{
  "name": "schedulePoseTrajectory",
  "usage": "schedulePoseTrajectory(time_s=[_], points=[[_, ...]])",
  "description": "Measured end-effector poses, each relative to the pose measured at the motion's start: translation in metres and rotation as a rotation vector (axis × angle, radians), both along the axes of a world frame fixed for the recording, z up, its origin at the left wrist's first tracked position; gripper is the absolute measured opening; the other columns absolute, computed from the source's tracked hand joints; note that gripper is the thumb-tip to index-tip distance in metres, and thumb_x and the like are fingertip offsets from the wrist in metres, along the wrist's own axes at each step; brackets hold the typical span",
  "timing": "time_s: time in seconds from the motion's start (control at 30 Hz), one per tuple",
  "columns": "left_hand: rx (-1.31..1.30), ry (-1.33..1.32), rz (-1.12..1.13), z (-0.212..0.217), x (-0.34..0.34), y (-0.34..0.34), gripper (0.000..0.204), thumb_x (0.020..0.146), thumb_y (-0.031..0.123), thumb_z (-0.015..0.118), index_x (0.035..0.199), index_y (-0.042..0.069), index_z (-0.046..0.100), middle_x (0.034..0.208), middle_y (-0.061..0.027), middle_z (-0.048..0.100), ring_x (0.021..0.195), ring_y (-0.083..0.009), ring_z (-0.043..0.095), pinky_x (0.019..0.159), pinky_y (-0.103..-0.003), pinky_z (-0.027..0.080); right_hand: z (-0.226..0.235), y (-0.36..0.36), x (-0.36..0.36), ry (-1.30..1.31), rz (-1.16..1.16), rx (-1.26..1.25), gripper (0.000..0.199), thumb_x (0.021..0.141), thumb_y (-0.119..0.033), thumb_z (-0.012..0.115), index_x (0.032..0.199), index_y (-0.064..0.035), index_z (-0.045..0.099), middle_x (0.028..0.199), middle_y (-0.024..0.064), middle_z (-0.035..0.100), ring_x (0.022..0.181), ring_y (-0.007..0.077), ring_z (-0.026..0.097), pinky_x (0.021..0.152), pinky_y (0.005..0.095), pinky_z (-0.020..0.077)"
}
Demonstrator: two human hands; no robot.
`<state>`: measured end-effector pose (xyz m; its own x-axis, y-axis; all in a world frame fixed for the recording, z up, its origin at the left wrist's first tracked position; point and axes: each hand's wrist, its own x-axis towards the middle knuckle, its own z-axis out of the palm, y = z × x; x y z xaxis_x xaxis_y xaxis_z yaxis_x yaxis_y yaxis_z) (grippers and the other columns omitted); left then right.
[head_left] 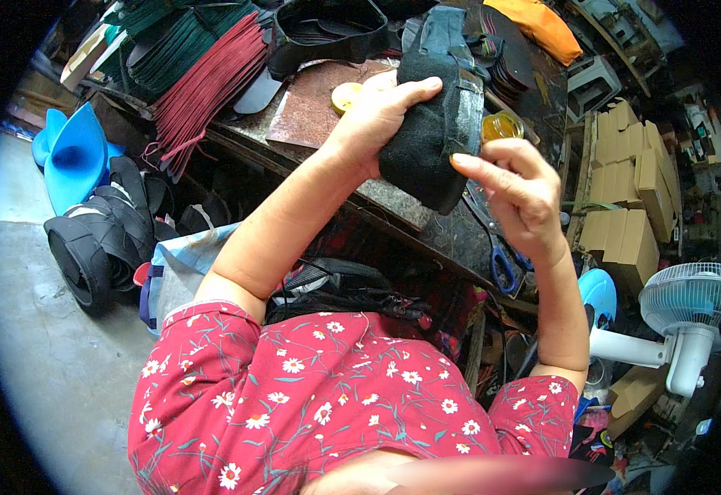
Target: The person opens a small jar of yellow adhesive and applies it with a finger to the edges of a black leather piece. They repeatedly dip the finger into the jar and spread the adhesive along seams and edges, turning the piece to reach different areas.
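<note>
**A:** What are the hands doing?

**B:** The left hand (374, 120) is closed around a black fabric shoe upper with a grey-blue edge strip (431, 132), fingers over its top and thumb behind, holding it up above the worktable. The right hand (515, 191) sits just to the right of it, fingers curled in, with the forefinger and thumb pinched against the upper's lower right edge. I cannot tell whether anything small lies between those fingertips.

**A:** Where is that upper in the scene?

**B:** In the middle, slightly far, raised over the near edge of a cluttered dark stone-topped worktable (393, 206).

**A:** What lies around it?

**B:** On the table behind the left hand there is a rusty brown metal sheet (315, 103) with a small round yellow lid (345, 96) at its right edge. Just right of the upper stands a small jar of amber liquid (501, 126). Blue-handled scissors (504, 264) rest on the table below the right hand. Far left, stacks of dark red and green cut sheets (204, 74) fan out. On the floor at left lie blue plastic shoe forms (72, 153) and black shoe uppers (100, 235). At right are brown cardboard boxes (628, 206), and near right a white electric fan (686, 313).
</note>
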<state>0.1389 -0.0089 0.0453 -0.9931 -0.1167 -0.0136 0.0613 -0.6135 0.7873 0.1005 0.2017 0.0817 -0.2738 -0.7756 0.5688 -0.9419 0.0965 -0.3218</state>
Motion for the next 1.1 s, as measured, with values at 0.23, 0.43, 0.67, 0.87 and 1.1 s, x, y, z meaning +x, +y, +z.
schedulePoseTrajectory(time_s=[0.23, 0.43, 0.67, 0.87, 1.1], points=[[0.011, 0.016, -0.071, -0.001, 0.001, -0.001, 0.023, 0.091, 0.016, 0.064, 0.107, -0.001, 0.065, 0.095, -0.0093, 0.071, 0.08, -0.0167, 0.07, 0.072, -0.032, 0.058, 0.005, -0.002, -0.006, 0.541, -0.323, 0.012, 0.044, 0.073, -0.007, 0.068, 0.112, -0.0271, 0.074, 0.089, 0.0007, 0.058, 0.067, 0.0185, 0.056, 0.059, 0.0309, 0.0482], [0.007, 0.031, -0.075, -0.001, 0.005, 0.0, 0.025, 0.091, 0.017, 0.065, 0.109, -0.001, 0.065, 0.098, -0.0093, 0.071, 0.083, -0.0159, 0.07, 0.075, -0.03, 0.058, 0.01, -0.003, -0.003, 0.469, -0.388, -0.033, 0.043, 0.072, -0.008, 0.069, 0.11, -0.0269, 0.073, 0.093, 0.0007, 0.059, 0.068, 0.0175, 0.057, 0.06, 0.0306, 0.0484], [0.052, -0.046, -0.024, -0.008, -0.004, -0.009, 0.027, 0.091, 0.017, 0.066, 0.111, 0.001, 0.063, 0.102, -0.0076, 0.07, 0.085, -0.0156, 0.069, 0.079, -0.03, 0.057, -0.003, -0.006, 0.009, 0.23, -0.188, -0.006, 0.044, 0.073, -0.001, 0.064, 0.111, -0.0206, 0.075, 0.091, 0.0033, 0.061, 0.073, 0.0182, 0.06, 0.065, 0.0295, 0.0496], [0.023, 0.051, -0.015, -0.01, 0.003, -0.003, 0.029, 0.093, 0.016, 0.064, 0.116, 0.0, 0.06, 0.103, -0.0094, 0.069, 0.086, -0.0159, 0.069, 0.077, -0.03, 0.058, -0.011, -0.004, 0.001, -0.917, -0.165, -0.117, 0.045, 0.087, -0.009, 0.051, 0.131, -0.0025, 0.058, 0.106, 0.0051, 0.057, 0.085, 0.013, 0.052, 0.079, 0.024, 0.0424], [-0.018, 0.029, 0.027, -0.005, 0.006, 0.007, 0.027, 0.094, 0.014, 0.062, 0.116, 0.0, 0.059, 0.101, -0.0088, 0.069, 0.083, -0.0158, 0.069, 0.074, -0.03, 0.058, -0.009, -0.013, 0.007, -0.806, -0.137, -0.177, 0.059, 0.087, -0.011, 0.053, 0.145, -0.0024, 0.045, 0.105, 0.0035, 0.058, 0.087, 0.0159, 0.054, 0.085, 0.0251, 0.0427]])
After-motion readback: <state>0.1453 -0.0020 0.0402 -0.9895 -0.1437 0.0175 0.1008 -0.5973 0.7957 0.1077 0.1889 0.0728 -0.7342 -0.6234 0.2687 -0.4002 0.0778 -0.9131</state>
